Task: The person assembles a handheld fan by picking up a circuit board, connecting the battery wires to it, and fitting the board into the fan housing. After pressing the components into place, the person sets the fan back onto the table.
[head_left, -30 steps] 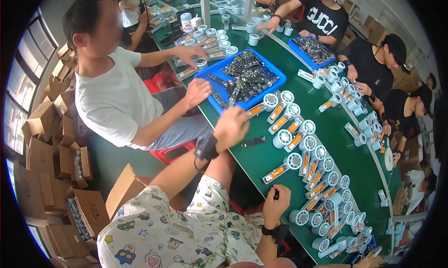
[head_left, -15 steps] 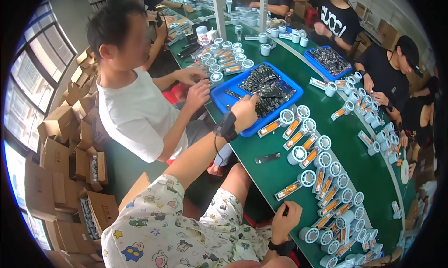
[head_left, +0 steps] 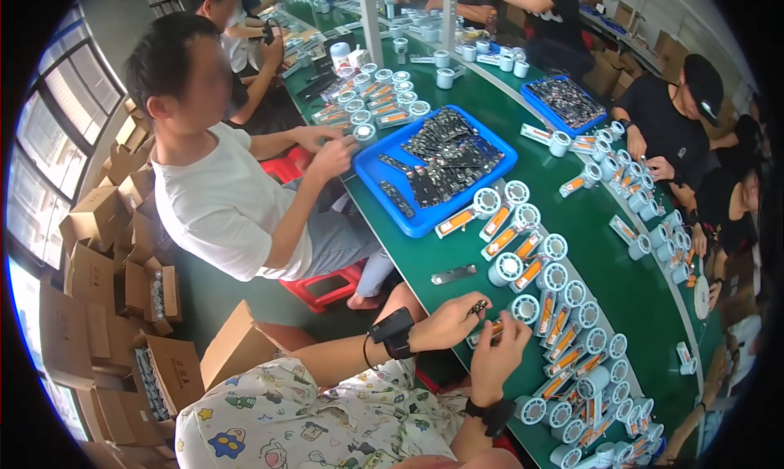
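My left hand (head_left: 447,325) pinches a small dark circuit board (head_left: 478,306) above the table's near edge. Close to its right, my right hand (head_left: 498,356) has its fingers bent; whatever they hold is hidden. Just beyond my fingers lies a light-blue handheld fan (head_left: 525,308), its opened handle with an orange inside partly covered by my hands. A flat dark-grey strip (head_left: 453,274) rests on the green tabletop beyond my left hand. Farther off stands a blue tray (head_left: 381,193) heaped with black circuit boards (head_left: 449,155).
Rows of opened fans (head_left: 572,356) crowd the table to my right. A person in a white shirt (head_left: 211,200) works at my left, near more fans. Across the table are a second blue tray (head_left: 529,102) and other workers. Cardboard boxes (head_left: 167,371) fill the floor at left.
My left hand has come back from the blue tray toward me, now with a circuit board. My right hand has moved up beside it, over the near fan's handle.
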`<state>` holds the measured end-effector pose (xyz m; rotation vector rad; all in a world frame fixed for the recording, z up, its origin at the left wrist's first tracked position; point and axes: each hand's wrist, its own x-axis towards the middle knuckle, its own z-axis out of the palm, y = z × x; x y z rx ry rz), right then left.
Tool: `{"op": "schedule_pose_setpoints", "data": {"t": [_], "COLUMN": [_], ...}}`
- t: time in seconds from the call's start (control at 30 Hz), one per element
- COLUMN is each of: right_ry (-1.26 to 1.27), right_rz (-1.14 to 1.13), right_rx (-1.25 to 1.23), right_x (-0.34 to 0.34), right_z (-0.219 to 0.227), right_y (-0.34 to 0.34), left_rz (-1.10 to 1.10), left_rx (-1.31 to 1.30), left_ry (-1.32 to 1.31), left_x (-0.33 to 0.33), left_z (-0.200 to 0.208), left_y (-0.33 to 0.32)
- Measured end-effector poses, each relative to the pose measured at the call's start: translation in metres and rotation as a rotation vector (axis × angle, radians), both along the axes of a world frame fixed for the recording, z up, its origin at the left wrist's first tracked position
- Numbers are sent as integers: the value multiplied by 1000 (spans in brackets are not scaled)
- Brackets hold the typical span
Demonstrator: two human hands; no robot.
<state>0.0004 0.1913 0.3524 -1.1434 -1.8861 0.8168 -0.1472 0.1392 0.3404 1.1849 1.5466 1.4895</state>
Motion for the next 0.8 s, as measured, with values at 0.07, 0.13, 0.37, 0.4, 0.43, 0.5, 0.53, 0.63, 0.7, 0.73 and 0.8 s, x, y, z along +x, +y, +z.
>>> {"op": "schedule_pose_setpoints", "data": {"t": [0.07,0.13,0.37,0.4,0.43,0.5,0.53,0.63,0.7,0.73,0.8], "right_ry": [-103,-78,51,98,143,209,240,366,408,400,286], "right_rz": [55,69,98,110,119,103,95,-10,3,-21,13], "right_rx": [140,151,138,114,88,-26,-106,-289,-278,-279,-119], "right_x": [5,10,22,22,22,28,25,30,29,32,33], "right_z": [-21,-26,-22,-24,-27,-30,-34,-34,-35,-33,-23], "right_y": [5,4,0,1,4,2,6,7,9,7,4], "left_rz": [-38,-56,-121,-131,-143,-113,-48,33,45,57,108], "left_rx": [1,-23,-39,-23,-9,1,25,-216,-274,-262,-231], "left_ry": [-25,6,-28,-72,-118,-100,-62,-261,-314,-376,-491], "left_x": [14,19,27,28,30,28,22,18,14,14,10], "left_z": [-5,-11,-20,-22,-26,-27,-29,-13,-16,-19,-24], "left_y": [1,2,0,0,0,-3,-4,-8,-10,-12,-14]}}
